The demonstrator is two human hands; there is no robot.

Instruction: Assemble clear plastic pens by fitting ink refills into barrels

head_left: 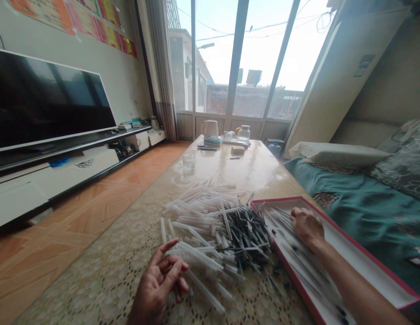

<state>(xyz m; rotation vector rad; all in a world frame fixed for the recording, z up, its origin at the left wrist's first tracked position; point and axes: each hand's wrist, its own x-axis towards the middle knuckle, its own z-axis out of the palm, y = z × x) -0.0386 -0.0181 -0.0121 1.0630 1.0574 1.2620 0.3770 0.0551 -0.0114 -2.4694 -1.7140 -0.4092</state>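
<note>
My left hand (162, 277) hovers palm-up at the near side of a pile of translucent white plastic tubes (199, 255). Its index finger is stretched out and the others are loosely bent, with nothing visible in them. My right hand (308, 225) reaches into a shallow red-rimmed white box (362, 266), fingers curled down at the thin rods with dark ends (306, 266) lying there. What its fingertips grip, if anything, is hidden. Between the box and the tubes lies a heap of thin black rods (247, 230), some tubes crossing it.
The patterned table cover (105, 275) runs under everything. Farther back stand a drinking glass (189, 161), a small box (238, 150), a glass pitcher (243, 133) and a pale kettle (210, 128). A sofa (345, 189) borders the right side; a television cabinet (81, 167) stands left.
</note>
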